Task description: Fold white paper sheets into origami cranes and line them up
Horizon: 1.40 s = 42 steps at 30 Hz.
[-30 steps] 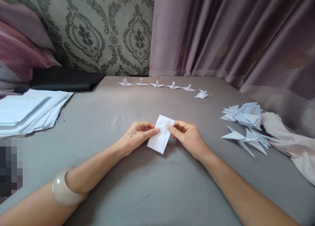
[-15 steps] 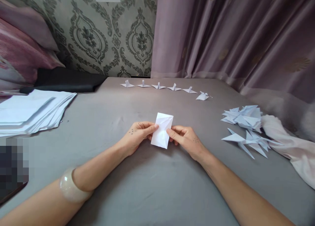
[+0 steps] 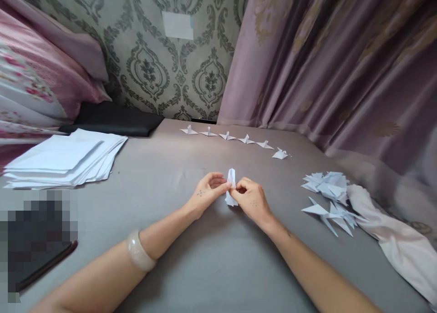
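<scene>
A small white folded paper (image 3: pixel 231 199), now narrow and pinched in at its middle, is held upright between both hands over the grey table (image 3: pixel 191 267). My left hand (image 3: pixel 210 192) grips its left edge, thumb in front, with the other fingers behind and partly curled. From the right, my right hand (image 3: pixel 251 198) pinches the paper near its middle between thumb and bent fingers. The fingertips cover part of the folds. Beyond the hands, a row of several white folded paper birds (image 3: pixel 227 136) stands along the far part of the table.
Pointed folded paper pieces (image 3: pixel 329 185) lie heaped on the right beside a pale cloth (image 3: pixel 392 244). A stack of white sheets (image 3: pixel 61 156) sits on the left, in front of a black folded item (image 3: pixel 119 118). A blurred dark object (image 3: pixel 41 249) lies at near left.
The paper went from a wide flat rectangle to a narrow, squeezed shape. My hands came closer together, and the right fingers curled in. The camera view shifted.
</scene>
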{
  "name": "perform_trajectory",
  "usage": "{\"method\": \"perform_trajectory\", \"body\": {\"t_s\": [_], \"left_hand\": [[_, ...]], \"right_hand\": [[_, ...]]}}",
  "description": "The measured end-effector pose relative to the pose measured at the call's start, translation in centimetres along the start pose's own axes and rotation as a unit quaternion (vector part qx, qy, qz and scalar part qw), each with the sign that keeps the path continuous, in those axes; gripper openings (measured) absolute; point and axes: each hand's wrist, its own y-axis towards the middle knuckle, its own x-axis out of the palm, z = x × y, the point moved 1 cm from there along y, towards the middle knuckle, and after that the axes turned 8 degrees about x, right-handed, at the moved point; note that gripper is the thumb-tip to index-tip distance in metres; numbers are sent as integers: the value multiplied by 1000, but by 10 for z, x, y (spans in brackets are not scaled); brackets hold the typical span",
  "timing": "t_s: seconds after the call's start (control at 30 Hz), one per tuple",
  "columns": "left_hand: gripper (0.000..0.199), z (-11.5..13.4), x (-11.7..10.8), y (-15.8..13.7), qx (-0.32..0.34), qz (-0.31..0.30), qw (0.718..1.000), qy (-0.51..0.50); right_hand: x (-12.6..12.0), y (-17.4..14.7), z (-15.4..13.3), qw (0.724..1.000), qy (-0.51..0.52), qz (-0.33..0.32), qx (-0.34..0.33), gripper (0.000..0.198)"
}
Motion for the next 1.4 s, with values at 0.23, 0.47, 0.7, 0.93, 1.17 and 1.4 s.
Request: {"method": "perform_trajectory", "body": {"t_s": [0.23,0.47,0.7,0.93,1.17,1.4], "left_hand": [[17,4,-11,4,-28,63,997,-30],[38,-8,-21,10,1,64,996,55],[43,-10,-31,10,82,45,945,312],[74,-5,-33,5,218,69,823,520],[29,4,-25,-10,227,-125,737,625],[17,6,-22,-8,268,-172,677,663]], "right_hand": [[4,7,-7,994,78,-58,57,34],[8,21,26,980,121,-82,136,31],[16,25,31,997,33,-10,67,40],[6,-6,28,982,-120,-80,-124,21],[7,-7,34,983,-123,-80,-109,24],[7,-7,33,984,-124,-74,-100,23]]}}
